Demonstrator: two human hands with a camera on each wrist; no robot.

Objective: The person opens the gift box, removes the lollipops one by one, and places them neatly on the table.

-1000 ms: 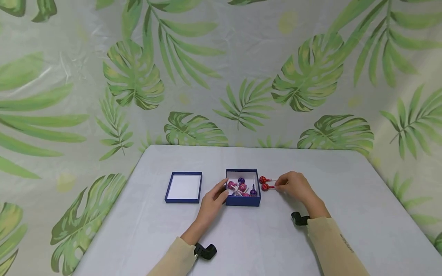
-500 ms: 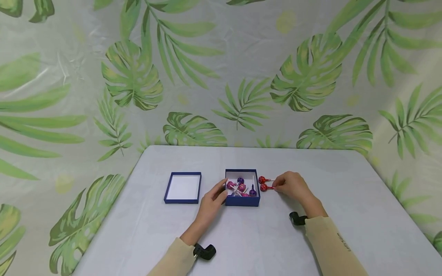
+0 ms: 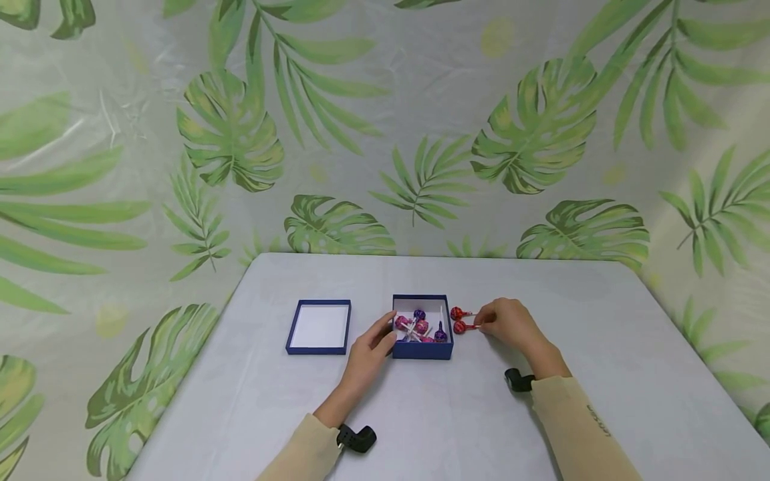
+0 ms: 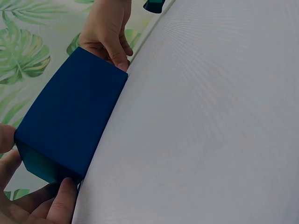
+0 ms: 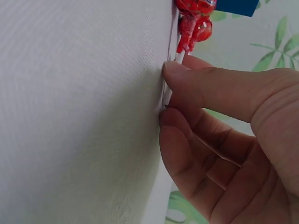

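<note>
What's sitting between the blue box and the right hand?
Two red lollipops lie on the table between the blue box and the right hand, seen in the head view.

Colours noted: blue, red, purple, pink, green on pale grey.

Navy box (image 3: pixel 422 350), white inside; its navy lid (image 3: pixel 319 327) likewise. Two red lollipops (image 3: pixel 459 321) by my fingers, pink and purple lollipops (image 3: pixel 419 325) boxed. Pale grey tabletop (image 3: pixel 601 321); green leaf-print backdrop (image 3: pixel 385 133); my sleeves (image 3: pixel 577 427) beige.

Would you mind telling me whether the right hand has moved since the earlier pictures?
No. The right hand sits where it was beside the blue box, fingers on the red lollipop stick.
</note>
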